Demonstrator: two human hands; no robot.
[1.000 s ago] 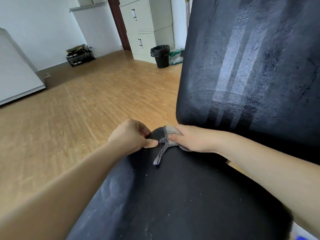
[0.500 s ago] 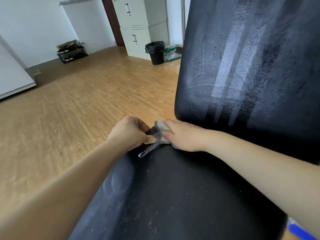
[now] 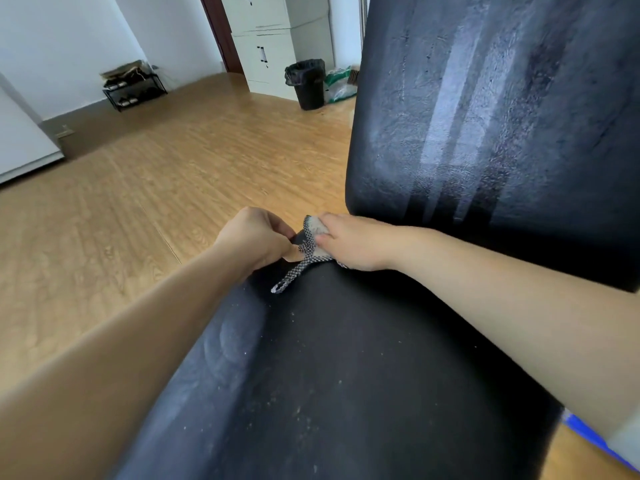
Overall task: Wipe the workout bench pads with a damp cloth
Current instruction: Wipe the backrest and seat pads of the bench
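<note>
A black seat pad (image 3: pixel 346 368) speckled with pale dust stretches away from me. Behind it rises the black back pad (image 3: pixel 485 116), streaked with damp wipe marks. A small grey checked cloth (image 3: pixel 306 256) lies at the far end of the seat pad, one narrow tail trailing toward me. My left hand (image 3: pixel 254 239) has its fingers curled and pinches the cloth's edge with the thumb. My right hand (image 3: pixel 353 242) covers the rest of the cloth and presses it onto the pad, hiding most of it.
Wooden floor (image 3: pixel 138 209) spreads to the left. A black bin (image 3: pixel 306 83) and a green-white bag (image 3: pixel 341 83) stand by pale cabinets (image 3: pixel 273 39) at the back. A low black rack (image 3: pixel 133 86) sits against the far wall. Something blue (image 3: pixel 588 438) lies at the lower right.
Both hands stay at the far end of the seat pad. The cloth's loose tail has shifted a little, and my left thumb now pinches the cloth more closely.
</note>
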